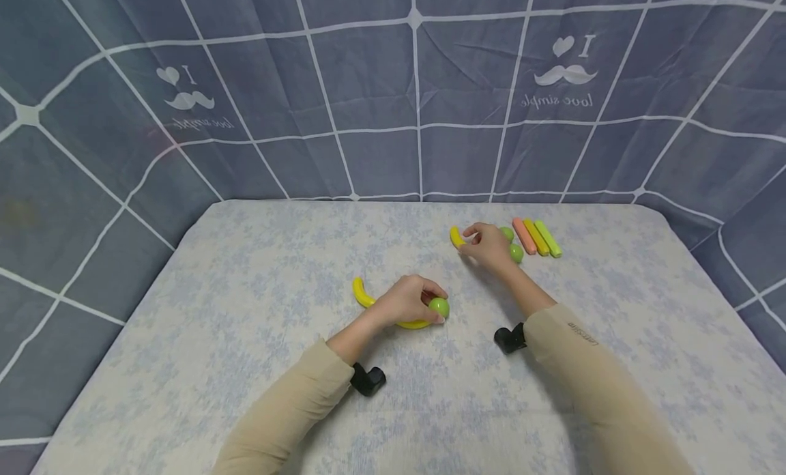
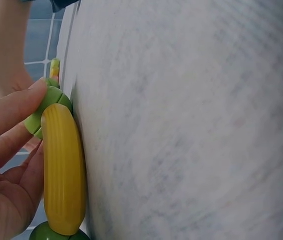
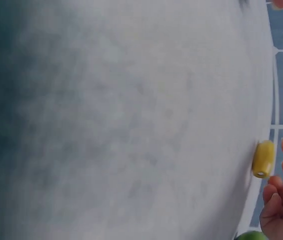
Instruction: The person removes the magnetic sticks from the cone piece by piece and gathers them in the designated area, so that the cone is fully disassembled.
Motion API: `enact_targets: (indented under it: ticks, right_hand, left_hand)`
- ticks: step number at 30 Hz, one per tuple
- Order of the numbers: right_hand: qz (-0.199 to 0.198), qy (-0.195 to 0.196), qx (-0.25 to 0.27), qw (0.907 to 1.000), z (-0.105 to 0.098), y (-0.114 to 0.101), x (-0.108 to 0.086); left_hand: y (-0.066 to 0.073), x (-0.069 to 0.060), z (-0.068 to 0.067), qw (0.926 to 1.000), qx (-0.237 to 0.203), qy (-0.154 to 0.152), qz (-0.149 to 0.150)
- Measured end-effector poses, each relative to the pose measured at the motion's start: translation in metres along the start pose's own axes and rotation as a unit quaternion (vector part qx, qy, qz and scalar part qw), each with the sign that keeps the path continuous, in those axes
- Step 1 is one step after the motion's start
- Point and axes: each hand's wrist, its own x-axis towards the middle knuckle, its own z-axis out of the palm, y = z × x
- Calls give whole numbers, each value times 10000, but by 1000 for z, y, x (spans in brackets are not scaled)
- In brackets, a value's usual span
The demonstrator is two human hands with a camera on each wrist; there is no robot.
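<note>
The left hand (image 1: pixel 408 301) is pinching a green ball (image 1: pixel 439 308), probably to steady it by the yellow curve (image 1: pixel 415 324) that is lying just left of that ball. Beyond the ball and slightly right, a yellow piece (image 1: pixel 456 237) is lying by the right hand (image 1: pixel 489 246), whose fingers are standing apart; I can't tell if they're touching it. Farther right, two balls (image 1: pixel 516 254) and three sticks (image 1: pixel 537 237) are sitting bunched, perhaps for easy reach.
</note>
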Motion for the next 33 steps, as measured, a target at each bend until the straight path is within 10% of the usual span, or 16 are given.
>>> enact_targets:
  ticks: [12, 18, 24, 33]
  right_hand:
    - [-544, -807, 623, 9933, -18, 1, -24]
    - [-513, -1854, 1227, 9736, -16, 4, -40]
    - [-566, -2649, 1521, 9505, -5, -4, -55]
    - [-604, -3045, 1337, 9412, 9, -13, -64]
  left_hand:
    - [-2, -8, -28, 9971, 133, -279, 690]
    - [-12, -16, -48, 9931, 646, -513, 830]
    - [-22, -17, -47, 9870, 1075, -809, 880]
    - [-23, -17, -34, 9832, 1132, -999, 1022]
